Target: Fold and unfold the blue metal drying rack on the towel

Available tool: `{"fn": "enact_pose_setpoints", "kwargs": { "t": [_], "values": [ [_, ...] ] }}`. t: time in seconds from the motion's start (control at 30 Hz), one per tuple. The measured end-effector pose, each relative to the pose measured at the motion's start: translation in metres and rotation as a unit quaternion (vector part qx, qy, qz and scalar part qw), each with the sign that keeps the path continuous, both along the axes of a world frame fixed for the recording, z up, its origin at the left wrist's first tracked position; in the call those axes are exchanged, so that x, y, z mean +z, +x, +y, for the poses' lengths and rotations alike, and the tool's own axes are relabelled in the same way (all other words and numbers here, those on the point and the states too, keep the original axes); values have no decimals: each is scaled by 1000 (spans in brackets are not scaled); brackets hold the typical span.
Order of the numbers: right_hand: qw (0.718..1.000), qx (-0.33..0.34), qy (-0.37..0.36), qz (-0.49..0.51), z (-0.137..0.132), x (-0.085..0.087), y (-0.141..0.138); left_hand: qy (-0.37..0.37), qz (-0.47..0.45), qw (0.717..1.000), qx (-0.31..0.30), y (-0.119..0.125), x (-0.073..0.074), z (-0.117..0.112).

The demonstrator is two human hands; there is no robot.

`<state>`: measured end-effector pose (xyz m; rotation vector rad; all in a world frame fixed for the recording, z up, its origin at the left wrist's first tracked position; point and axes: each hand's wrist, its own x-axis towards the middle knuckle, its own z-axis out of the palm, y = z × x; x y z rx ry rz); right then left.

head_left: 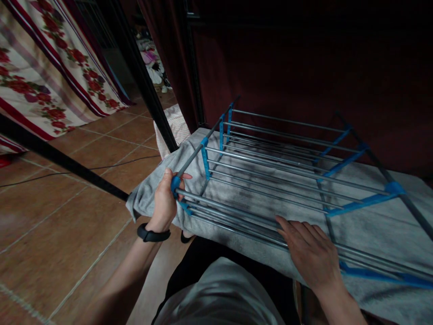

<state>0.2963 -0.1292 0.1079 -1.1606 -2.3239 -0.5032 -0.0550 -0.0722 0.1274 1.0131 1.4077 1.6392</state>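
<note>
A shoe rack (297, 171) of thin grey metal tubes with blue plastic brackets lies over a grey cloth (375, 228) in front of me. At its near left corner my left hand (164, 198) is wrapped around a blue bracket (175, 184) where a tube end meets it. My right hand (313, 250) rests farther right along the near side, its fingers and thumb closed over the front tubes. Parts of those tubes are hidden under the right hand. A black band (154, 233) circles my left wrist.
Dark metal posts (145, 85) and a low bar (67, 158) frame the left side. A floral curtain (57, 67) hangs beyond, above the brown tiled floor (84, 212) with a thin cable. Dark red fabric (287, 67) backs the rack. Striped cloth (172, 126) hangs near the post.
</note>
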Motion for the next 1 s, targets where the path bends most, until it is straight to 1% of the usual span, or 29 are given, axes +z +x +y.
{"fn": "enact_pose_setpoints", "kwargs": {
  "t": [0.27,0.37,0.6,0.77,0.93,1.0],
  "values": [
    [1000,15,-4,-8,1,3,1,6,8,1000,12,-1,-2,1],
    [1000,22,-12,-15,2,3,2,1,8,1000,7,0,-2,1],
    [1000,5,-22,-12,1,3,1,-6,31,999,5,1,-1,-1],
    [999,14,-25,-14,2,6,-2,-4,41,999,9,2,-2,1],
    [1000,4,-22,3,1,5,-4,-11,14,1000,-4,-5,-1,-1],
    [1000,-9,-23,12,-1,6,-6,-22,26,999,-7,-8,2,-4]
  ]
}}
